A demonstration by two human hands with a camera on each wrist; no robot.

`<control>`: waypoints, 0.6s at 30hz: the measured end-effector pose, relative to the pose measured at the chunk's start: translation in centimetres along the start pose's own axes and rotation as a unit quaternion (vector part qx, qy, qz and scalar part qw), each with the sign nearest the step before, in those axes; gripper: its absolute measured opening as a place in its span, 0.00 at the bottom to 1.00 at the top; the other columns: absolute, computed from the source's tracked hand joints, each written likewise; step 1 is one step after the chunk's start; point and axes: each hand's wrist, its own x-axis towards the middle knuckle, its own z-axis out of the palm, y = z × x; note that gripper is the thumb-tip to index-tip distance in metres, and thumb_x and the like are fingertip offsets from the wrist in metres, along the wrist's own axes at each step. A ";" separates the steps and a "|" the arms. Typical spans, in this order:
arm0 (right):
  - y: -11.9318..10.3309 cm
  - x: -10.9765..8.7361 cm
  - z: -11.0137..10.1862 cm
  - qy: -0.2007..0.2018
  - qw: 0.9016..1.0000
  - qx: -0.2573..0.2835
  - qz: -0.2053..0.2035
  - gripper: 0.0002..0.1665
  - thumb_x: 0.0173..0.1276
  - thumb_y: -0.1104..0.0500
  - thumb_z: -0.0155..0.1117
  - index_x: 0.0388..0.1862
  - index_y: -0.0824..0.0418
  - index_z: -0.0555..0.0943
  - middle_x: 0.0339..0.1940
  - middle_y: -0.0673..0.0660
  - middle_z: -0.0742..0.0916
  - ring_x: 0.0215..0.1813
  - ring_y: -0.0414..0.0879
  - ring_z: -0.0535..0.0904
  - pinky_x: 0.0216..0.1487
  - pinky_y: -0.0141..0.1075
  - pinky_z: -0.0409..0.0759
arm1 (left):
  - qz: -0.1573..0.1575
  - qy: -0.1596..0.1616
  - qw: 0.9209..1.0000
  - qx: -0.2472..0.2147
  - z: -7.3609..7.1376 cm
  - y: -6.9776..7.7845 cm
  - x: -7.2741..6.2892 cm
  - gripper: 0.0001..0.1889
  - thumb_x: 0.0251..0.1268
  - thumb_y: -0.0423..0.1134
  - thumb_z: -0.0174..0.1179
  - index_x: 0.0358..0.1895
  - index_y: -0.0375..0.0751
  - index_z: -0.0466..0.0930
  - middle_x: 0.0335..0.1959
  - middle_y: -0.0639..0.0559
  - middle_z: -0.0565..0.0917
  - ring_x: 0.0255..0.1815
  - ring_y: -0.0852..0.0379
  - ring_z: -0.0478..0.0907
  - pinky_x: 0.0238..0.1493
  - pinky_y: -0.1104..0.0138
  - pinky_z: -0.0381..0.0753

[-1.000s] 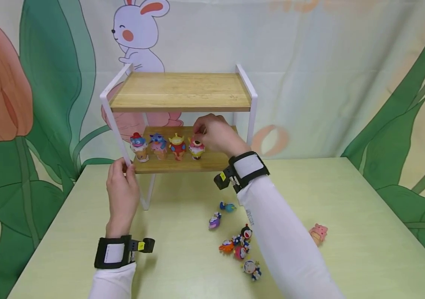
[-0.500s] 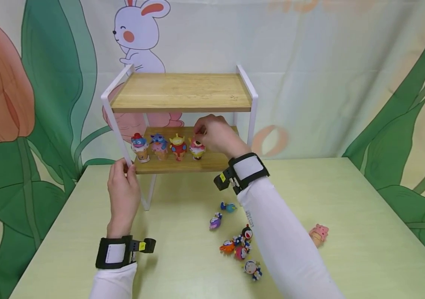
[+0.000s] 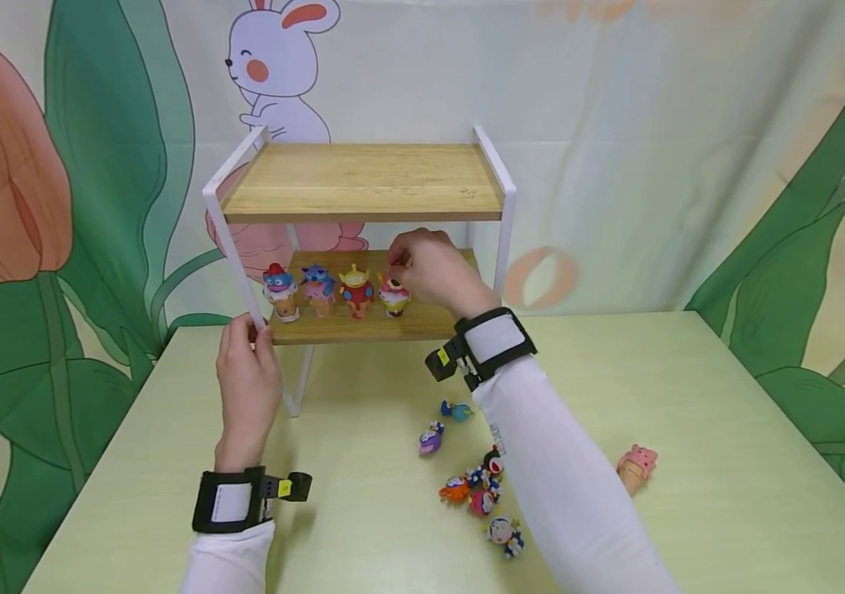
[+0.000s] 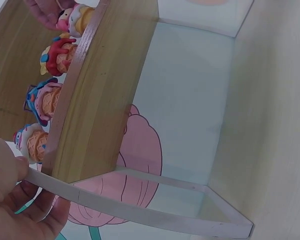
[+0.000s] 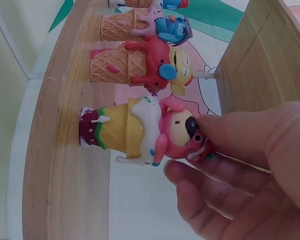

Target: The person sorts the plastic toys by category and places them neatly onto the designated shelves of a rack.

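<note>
On the lower board of a two-tier shelf (image 3: 363,330) stand several ice-cream-cone figurines in a row. My right hand (image 3: 433,268) pinches the head of the rightmost one, a pink bear figurine (image 5: 177,130) on a yellow cone; its base is at the board. Beside it is a red-and-yellow figurine (image 3: 356,290), then a blue-and-pink figurine (image 3: 318,289) and a red-hatted blue figurine (image 3: 280,290) at the left end. With its thumb and fingers, my left hand (image 3: 247,379) grips the white frame (image 4: 140,212) at the shelf's front left leg.
Small toy figures lie on the table below the shelf: a blue one (image 3: 456,410), a purple one (image 3: 431,438), an orange one (image 3: 455,490) and several others. A pink cone figurine (image 3: 637,469) lies right of my right sleeve. The upper board (image 3: 363,177) overhangs the row.
Both hands keep their holds, on the bear figurine and the shelf frame. The whole view has shifted very slightly; the figurines keep their places.
</note>
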 end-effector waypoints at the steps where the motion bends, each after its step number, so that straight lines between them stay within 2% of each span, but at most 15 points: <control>1: 0.0 0.0 0.0 0.001 1.000 -0.001 0.001 0.06 0.68 0.58 0.64 0.41 0.58 0.84 0.40 0.50 0.84 0.46 0.45 0.76 0.56 0.39 0.68 | 0.001 0.000 1.000 0.001 0.0 0.0 0.0 0.13 0.76 0.32 0.48 0.57 0.28 0.68 0.46 0.36 0.73 0.43 0.45 0.73 0.44 0.55 0.80; 7: 0.0 0.0 0.0 0.004 1.000 0.001 -0.001 0.11 0.68 0.58 0.63 0.46 0.60 0.84 0.45 0.53 0.84 0.48 0.46 0.76 0.52 0.37 0.73 | 0.003 0.002 1.000 0.005 -0.1 0.1 0.0 0.13 0.77 0.32 0.47 0.56 0.28 0.69 0.45 0.36 0.73 0.42 0.45 0.73 0.40 0.59 0.76; 13: -0.1 -0.3 0.1 0.000 1.000 0.009 -0.002 0.21 0.69 0.54 0.62 0.58 0.59 0.78 0.53 0.57 0.81 0.53 0.47 0.75 0.54 0.38 0.73 | 0.001 0.001 1.000 0.003 -0.1 0.2 0.0 0.13 0.76 0.32 0.48 0.57 0.28 0.69 0.46 0.36 0.73 0.42 0.45 0.73 0.41 0.58 0.77; 18: -0.3 -0.6 0.1 0.006 1.000 0.007 -0.003 0.27 0.69 0.50 0.64 0.64 0.58 0.74 0.58 0.58 0.79 0.54 0.48 0.73 0.53 0.39 0.73 | 0.000 -0.001 1.000 0.004 -0.2 0.3 0.0 0.13 0.76 0.32 0.48 0.57 0.28 0.68 0.46 0.36 0.73 0.42 0.45 0.73 0.41 0.58 0.77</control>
